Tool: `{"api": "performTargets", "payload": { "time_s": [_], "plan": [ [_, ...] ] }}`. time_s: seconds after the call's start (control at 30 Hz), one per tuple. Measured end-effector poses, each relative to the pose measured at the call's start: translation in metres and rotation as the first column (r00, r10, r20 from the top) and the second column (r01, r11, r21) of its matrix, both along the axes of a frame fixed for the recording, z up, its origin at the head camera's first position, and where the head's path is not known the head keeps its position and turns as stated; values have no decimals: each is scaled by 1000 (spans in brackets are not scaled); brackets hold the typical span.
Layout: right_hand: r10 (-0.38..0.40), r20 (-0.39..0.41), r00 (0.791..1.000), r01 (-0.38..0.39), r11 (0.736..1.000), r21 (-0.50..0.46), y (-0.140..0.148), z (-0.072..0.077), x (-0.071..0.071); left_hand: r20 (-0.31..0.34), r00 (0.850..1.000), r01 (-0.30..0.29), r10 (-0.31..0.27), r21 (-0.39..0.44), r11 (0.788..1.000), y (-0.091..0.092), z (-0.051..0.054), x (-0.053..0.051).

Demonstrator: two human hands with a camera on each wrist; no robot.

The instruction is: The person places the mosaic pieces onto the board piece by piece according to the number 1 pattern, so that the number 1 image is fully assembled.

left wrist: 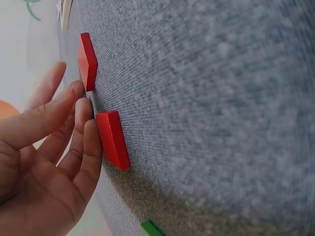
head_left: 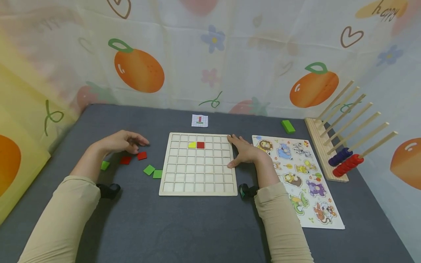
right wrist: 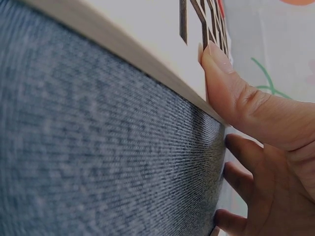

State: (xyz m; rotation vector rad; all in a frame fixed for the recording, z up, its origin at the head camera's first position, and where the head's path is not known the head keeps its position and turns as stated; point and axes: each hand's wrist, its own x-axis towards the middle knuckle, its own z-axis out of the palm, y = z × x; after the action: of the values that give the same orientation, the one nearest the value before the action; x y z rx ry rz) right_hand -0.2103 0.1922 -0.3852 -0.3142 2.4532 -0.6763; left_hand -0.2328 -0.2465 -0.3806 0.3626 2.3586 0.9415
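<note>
A light wooden grid board (head_left: 197,194) lies mid-table, with a yellow tile (head_left: 192,145) and a red tile (head_left: 200,145) side by side in its upper part. My right hand (head_left: 246,151) rests on the board's right edge, its thumb (right wrist: 221,73) on the rim. Left of the board, my left hand (head_left: 120,141) hovers low beside two loose red tiles, one nearer (left wrist: 113,140) and one farther (left wrist: 88,61). Its fingers bend loosely, with nothing seen between them. Green tiles lie around, one by the left wrist (head_left: 105,165) and two near the board (head_left: 149,170).
A small printed card (head_left: 199,121) lies behind the board. To the right are an animal picture board (head_left: 322,224), partly under the right forearm, a green block (head_left: 288,126) and a wooden peg rack (head_left: 342,178) with blue and red beads. A patterned curtain (head_left: 256,54) hangs behind the table.
</note>
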Motion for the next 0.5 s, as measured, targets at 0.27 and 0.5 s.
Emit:
{"api": "performTargets", "payload": {
  "time_s": [0.27, 0.5],
  "plan": [
    [0, -4, 1000, 0, 1000, 2, 0, -1, 0, 65, 997, 37, -40, 50, 998, -1, -1, 1],
    [0, -1, 1000, 0, 1000, -5, 0, 0, 1, 83, 995, 58, -63, 60, 997, -3, -3, 1]
  ]
}}
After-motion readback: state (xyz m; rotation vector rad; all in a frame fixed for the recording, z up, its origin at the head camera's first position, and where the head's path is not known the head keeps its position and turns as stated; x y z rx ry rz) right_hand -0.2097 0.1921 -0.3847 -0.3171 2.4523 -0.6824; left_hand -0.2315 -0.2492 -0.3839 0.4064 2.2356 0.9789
